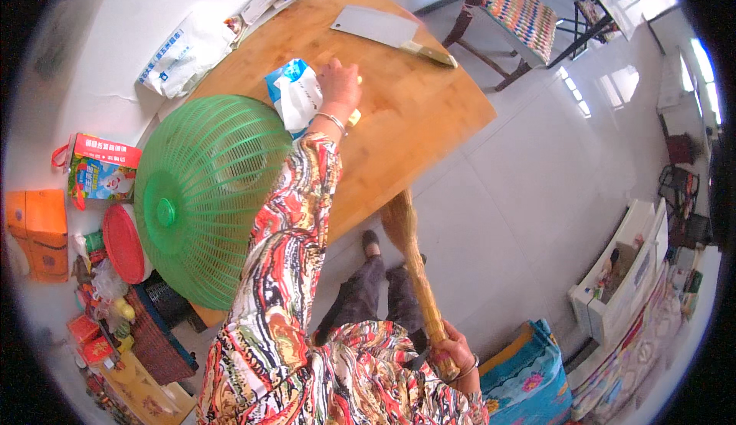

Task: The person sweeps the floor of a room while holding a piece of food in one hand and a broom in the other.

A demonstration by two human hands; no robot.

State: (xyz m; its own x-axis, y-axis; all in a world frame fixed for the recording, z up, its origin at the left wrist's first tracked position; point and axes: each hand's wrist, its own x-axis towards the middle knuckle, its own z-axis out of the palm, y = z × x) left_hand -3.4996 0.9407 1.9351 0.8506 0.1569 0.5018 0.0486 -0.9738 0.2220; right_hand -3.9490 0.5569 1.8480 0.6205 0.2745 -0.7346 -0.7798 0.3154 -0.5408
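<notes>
Sleeve (287, 233) between green dome (201, 195) and broom (421, 281)

Multicoloured chair seat (523, 20), upper right | blue floral cloth (533, 385), lower right | white bag (192, 53), upper left | red disc (126, 244), perhaps a lid

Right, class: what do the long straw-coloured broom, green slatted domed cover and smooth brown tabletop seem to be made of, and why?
Straw-coloured broom in the right hand: likely dried plant stalks, matte; bundled fibres flare at one end.
Green slatted domed cover: probably plastic, slightly glossy; thin, regular ribs.
Brown tabletop: wood or wood-look laminate, smooth sheen; mottled tones.
</notes>
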